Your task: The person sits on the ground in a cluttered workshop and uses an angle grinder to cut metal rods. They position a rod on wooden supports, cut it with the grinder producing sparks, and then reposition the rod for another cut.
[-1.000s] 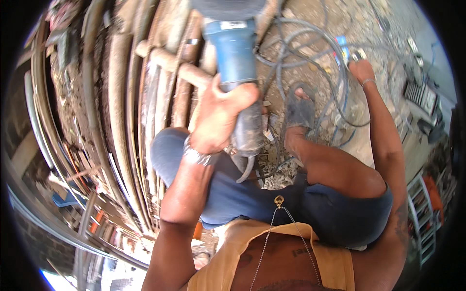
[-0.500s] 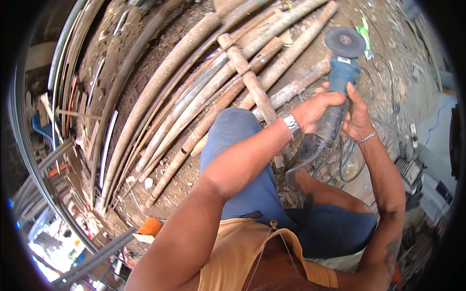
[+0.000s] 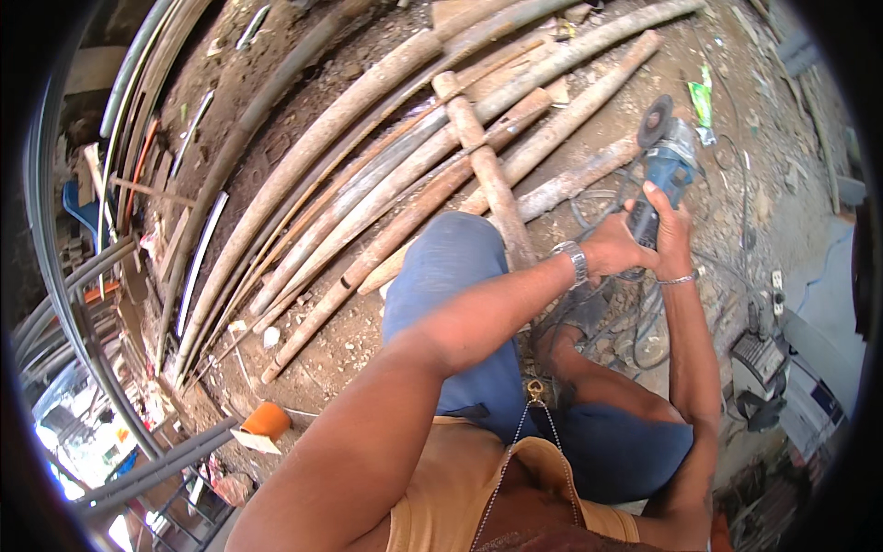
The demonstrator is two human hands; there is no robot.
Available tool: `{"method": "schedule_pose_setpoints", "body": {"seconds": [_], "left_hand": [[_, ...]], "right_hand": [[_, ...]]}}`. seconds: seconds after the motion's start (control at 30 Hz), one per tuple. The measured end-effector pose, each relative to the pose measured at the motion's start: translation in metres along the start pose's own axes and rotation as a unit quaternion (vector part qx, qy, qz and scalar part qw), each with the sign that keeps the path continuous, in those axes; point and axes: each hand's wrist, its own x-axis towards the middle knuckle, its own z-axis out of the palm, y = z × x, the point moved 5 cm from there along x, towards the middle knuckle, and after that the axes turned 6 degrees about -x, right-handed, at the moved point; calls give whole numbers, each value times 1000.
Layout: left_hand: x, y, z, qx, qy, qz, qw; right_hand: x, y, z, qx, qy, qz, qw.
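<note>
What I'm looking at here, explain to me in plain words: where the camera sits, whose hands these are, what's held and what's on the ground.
There is no robot here. A person wears a camera on the head, looking down, and its wide fisheye lens bends straight edges toward the rim. Picture left is the person's left.

The left hand and right hand are bare, both wrapped around a blue and dark angle grinder. Its round disc is at the end away from the person.

On the dirt ground, mostly left of the hands, lie several long poles, with a shorter pole across some of them. A green packet lies beyond the grinder.
</note>
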Motion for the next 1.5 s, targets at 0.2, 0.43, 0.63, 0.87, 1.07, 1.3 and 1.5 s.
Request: {"method": "schedule_pose_setpoints", "body": {"seconds": [0.2,0.43,0.63,0.87,1.07,1.3,1.5], "left_hand": [[0,6,6,-10,-49,-9,999],[11,0,11,13,-34,30,999],[26,-17,15,112,9,42,993],[30,-27,21,173,35,74,982],[29,-21,17,188,66,67,978],[20,-21,11,190,102,47,975],[9,-12,9,174,109,50,977]], "right_hand": [[14,9,-9,183,-42,-4,982],[28,23,-19,154,13,8,988],[30,30,-31,165,46,22,985],[32,41,-39,184,68,64,978],[26,27,-31,176,45,57,982],[11,8,-7,-3,75,-50,996],[18,9,-4,-120,44,-22,992]]}}
